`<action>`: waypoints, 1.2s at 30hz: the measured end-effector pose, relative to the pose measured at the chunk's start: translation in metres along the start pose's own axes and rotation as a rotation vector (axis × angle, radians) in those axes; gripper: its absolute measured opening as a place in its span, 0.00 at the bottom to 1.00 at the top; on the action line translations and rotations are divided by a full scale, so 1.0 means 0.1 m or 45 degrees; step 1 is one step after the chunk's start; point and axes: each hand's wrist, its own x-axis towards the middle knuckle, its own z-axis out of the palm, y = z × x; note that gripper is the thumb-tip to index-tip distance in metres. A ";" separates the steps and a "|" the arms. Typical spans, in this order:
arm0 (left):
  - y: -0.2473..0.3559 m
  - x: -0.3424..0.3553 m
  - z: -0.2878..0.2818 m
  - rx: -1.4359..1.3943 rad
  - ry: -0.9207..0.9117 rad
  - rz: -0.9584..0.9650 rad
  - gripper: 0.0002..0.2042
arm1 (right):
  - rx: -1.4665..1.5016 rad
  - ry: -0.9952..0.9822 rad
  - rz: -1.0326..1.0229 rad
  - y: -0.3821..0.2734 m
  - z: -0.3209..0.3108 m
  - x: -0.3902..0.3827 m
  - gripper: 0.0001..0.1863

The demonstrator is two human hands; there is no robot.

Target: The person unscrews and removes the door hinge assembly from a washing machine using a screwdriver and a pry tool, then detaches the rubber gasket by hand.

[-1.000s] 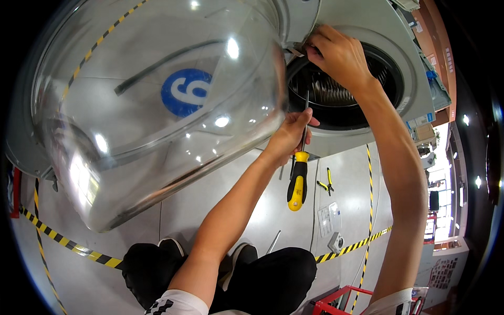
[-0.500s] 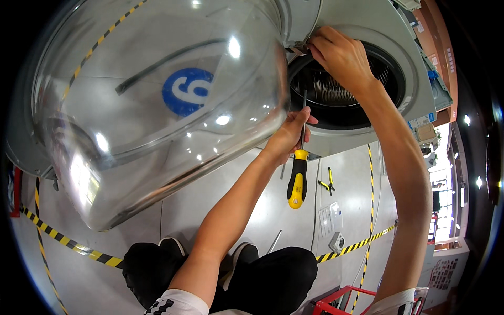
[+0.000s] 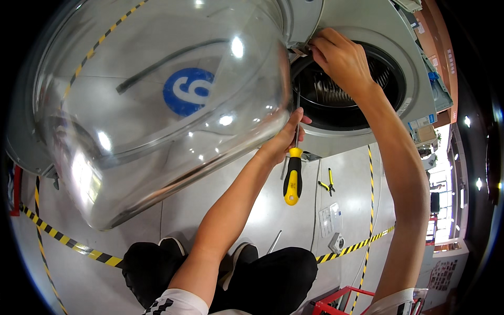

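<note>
A screwdriver (image 3: 293,178) with a yellow and black handle is in my left hand (image 3: 286,135). The fingers grip its metal shaft, so the handle hangs down and the tip points up beside the rim of the clear door (image 3: 252,105). My right hand (image 3: 341,58) is closed with its fingertips at the hinge (image 3: 299,51) of the door; what they pinch is hidden. The door stands swung open to the left of a grey front-loading washing machine (image 3: 336,139). Below my right hand, the black door seal (image 3: 341,119) rings the drum opening, with the metal drum partly showing.
On the floor lie yellow and black pliers (image 3: 327,184), a clear plastic bag (image 3: 329,218), a small whitish block-shaped item (image 3: 337,242) and a thin metal rod (image 3: 274,241). A red metal frame (image 3: 341,299) is at lower right. Yellow-black tape (image 3: 94,254) marks the floor.
My left hand has shifted slightly left with the screwdriver, bringing its shaft closer to the door's rim. My right hand stays at the hinge.
</note>
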 end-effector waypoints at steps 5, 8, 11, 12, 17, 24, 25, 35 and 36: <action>-0.07 0.01 -0.09 -0.037 0.040 -0.045 0.20 | 0.044 0.055 0.074 -0.03 0.04 -0.02 0.05; -0.07 0.01 -0.10 -0.042 0.055 -0.083 0.20 | -0.040 -0.039 0.117 -0.03 0.02 0.00 0.05; -0.05 0.00 -0.09 -0.042 0.066 -0.096 0.19 | -0.086 -0.035 0.051 -0.01 0.02 0.03 0.05; -0.04 0.00 -0.09 -0.044 0.069 -0.096 0.19 | -0.079 -0.030 0.035 -0.02 0.03 0.03 0.05; -0.06 0.01 -0.10 -0.059 0.077 -0.072 0.19 | -0.068 -0.015 -0.019 -0.04 0.02 0.05 0.04; -0.04 0.00 -0.06 -0.053 0.096 -0.128 0.19 | -0.046 0.051 0.102 -0.07 0.01 0.02 0.04; -0.04 0.01 -0.06 -0.056 0.094 -0.124 0.19 | -0.056 0.028 0.108 -0.04 0.00 0.01 0.04; -0.06 0.01 -0.07 -0.062 0.087 -0.128 0.19 | -0.006 0.059 0.088 -0.07 0.02 -0.01 0.05; -0.07 0.02 -0.08 -0.058 0.085 -0.122 0.19 | -0.007 0.031 0.122 -0.07 0.02 -0.01 0.05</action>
